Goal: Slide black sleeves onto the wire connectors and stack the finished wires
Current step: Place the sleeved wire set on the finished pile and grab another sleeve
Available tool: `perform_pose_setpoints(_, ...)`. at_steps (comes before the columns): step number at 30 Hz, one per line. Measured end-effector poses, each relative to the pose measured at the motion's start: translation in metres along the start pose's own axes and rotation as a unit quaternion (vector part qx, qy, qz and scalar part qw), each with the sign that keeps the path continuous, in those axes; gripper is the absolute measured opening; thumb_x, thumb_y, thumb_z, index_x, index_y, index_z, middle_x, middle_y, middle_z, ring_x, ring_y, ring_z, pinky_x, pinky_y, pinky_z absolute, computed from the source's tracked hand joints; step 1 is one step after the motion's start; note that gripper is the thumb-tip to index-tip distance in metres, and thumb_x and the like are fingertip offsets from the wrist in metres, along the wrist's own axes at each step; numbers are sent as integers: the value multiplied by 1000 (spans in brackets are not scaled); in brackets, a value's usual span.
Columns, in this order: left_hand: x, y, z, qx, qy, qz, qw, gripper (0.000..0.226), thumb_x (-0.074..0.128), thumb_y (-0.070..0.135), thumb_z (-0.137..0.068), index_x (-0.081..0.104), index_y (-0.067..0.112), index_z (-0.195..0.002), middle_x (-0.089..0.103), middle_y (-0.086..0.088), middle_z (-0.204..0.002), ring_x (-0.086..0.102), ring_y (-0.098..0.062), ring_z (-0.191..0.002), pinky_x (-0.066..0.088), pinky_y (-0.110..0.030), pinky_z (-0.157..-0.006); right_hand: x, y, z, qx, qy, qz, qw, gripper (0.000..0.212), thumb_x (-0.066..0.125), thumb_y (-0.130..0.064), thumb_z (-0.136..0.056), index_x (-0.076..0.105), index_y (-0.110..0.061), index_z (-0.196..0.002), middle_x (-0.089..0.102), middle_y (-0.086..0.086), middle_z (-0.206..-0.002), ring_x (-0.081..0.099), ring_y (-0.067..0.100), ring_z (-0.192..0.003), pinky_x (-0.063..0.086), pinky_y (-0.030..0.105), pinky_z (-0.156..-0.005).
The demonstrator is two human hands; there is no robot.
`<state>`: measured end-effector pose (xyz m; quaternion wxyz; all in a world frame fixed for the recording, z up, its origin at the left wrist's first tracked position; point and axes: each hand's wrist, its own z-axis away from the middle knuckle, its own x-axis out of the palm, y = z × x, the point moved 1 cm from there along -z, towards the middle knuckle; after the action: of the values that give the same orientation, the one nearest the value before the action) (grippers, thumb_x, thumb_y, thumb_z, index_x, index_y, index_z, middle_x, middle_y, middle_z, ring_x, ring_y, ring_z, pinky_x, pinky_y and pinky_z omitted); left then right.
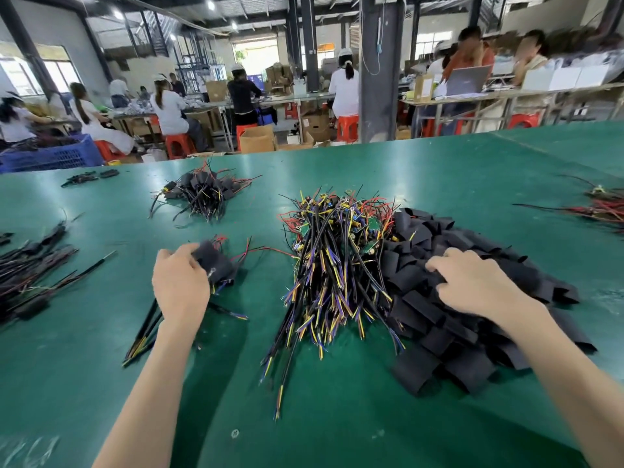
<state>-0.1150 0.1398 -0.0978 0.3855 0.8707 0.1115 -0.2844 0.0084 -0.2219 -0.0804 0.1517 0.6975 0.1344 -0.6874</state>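
The left hand (180,282) is seen left of centre, its fingers curled round a sleeved wire (217,265), which is held over the small finished stack (145,332) on the green table (337,427). The right hand (472,285) is laid on the pile of black sleeves (456,349) at the lower right, with fingers bent. Whether a sleeve is pinched cannot be told. The heap of bare wires (337,265) is found in the centre, touching the sleeve pile.

Several faults may be expected. The sleeve could be pulled back off its connector if the wire is released carelessly, since thin red leads are spread close to it. Two sleeves may be taken together, because they lie flat and overlapped. When a wire is drawn from the heap, its neighbours may be dragged along, and unfinished wires could be mixed into the finished stack.
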Motion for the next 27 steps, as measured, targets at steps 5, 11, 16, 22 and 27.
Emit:
perform_pose_setpoints(5,2,-3,3,-42,-48,-110,992,38,51,-2,-79,64,5,-114,49,-27,-112,41,-41,-106,37,-46,-86,8,3,-5,-13,22,34,999,31,51,-20,-91,52,-21,-122,49,4,-118,45,27,-116,40,41,-91)
perform_pose_setpoints(11,3,37,11,18,-12,-39,999,39,51,-1,-81,61,6,-119,48,-21,-125,39,-39,-115,29,-45,-95,13,4,-10,-8,3,54,999,36,54,-29,-92,46,-16,-125,45,10,-124,38,32,-120,36,43,-96)
perform_pose_setpoints(16,20,115,12,177,-39,52,982,30,52,5,-84,68,18,-107,59,-10,-113,47,-32,-110,33,-40,-93,17,-2,-7,12,49,82,995,33,49,-31,-93,44,-14,-121,40,9,-122,37,29,-118,37,43,-92)
perform_pose_setpoints(22,69,200,-14,260,-170,-41,950,28,44,15,-90,69,20,-101,62,-6,-107,49,-27,-108,31,-39,-93,12,-5,-1,30,89,98,991,21,49,-19,-87,43,-12,-106,41,7,-112,42,28,-108,38,37,-81)
perform_pose_setpoints(27,113,225,-18,278,-278,-182,901,25,43,31,-94,56,10,-86,62,-11,-110,49,-29,-111,28,-43,-99,9,-5,2,30,110,84,990,24,50,-18,-84,41,-12,-106,40,8,-112,41,29,-106,39,37,-80)
